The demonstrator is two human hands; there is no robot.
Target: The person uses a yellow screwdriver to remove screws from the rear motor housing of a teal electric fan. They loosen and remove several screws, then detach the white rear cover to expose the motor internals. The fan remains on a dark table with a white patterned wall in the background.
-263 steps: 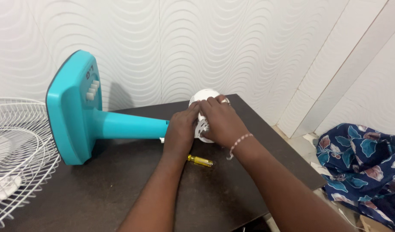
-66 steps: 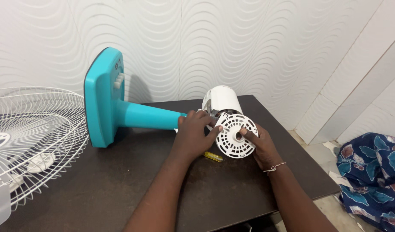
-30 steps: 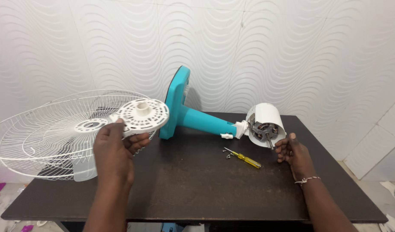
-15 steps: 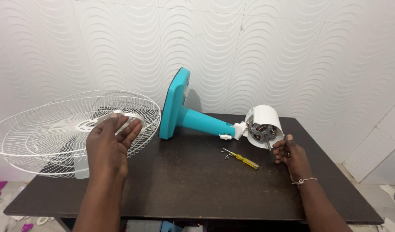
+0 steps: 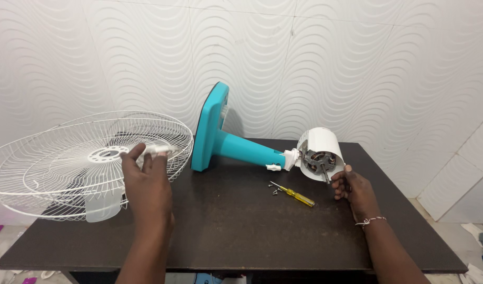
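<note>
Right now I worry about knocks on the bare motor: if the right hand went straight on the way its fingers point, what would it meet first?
Most likely the motor shaft at the open front of the white motor housing. The right hand sits just beside it, fingers toward it; depth is unclear, so contact can't be told.

Left hand (image 5: 147, 181) outstretched, right hand (image 5: 353, 190) loosely curled.
</note>
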